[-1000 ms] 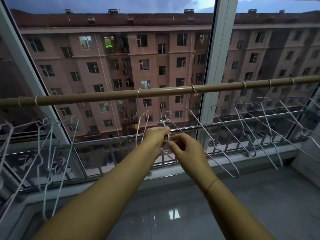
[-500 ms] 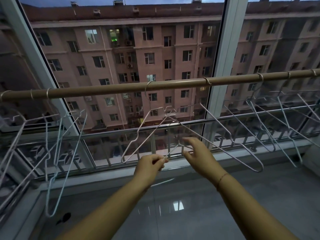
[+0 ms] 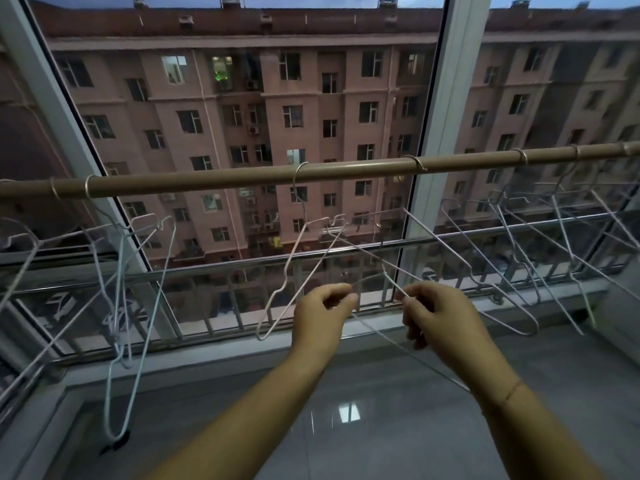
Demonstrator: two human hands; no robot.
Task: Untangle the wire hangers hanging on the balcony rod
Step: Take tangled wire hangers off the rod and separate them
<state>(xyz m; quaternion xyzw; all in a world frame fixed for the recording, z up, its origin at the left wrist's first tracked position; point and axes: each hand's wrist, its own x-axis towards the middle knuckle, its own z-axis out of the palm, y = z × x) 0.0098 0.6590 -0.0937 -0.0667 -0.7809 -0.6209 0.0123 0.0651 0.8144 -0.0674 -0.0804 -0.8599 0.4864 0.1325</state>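
Observation:
A tan balcony rod (image 3: 242, 176) runs across the view with several white wire hangers hooked on it. In the middle, two tangled hangers (image 3: 298, 258) hang from the rod, their wires crossing. My left hand (image 3: 323, 306) is closed on the lower wire of one of them. My right hand (image 3: 436, 313) pinches another wire of the same tangle, which slants down past my right wrist. A bunch of hangers (image 3: 121, 282) hangs at the left, another bunch (image 3: 540, 244) at the right.
A metal railing (image 3: 207, 271) and large window panes with a white frame post (image 3: 446, 109) stand right behind the rod. A glossy grey tiled floor (image 3: 346, 427) lies below. An apartment building fills the view outside.
Both hands dropped from just under the rod to lower wires and moved apart. My right hand, open half a second ago, has closed on a wire. The central hangers are spread wider.

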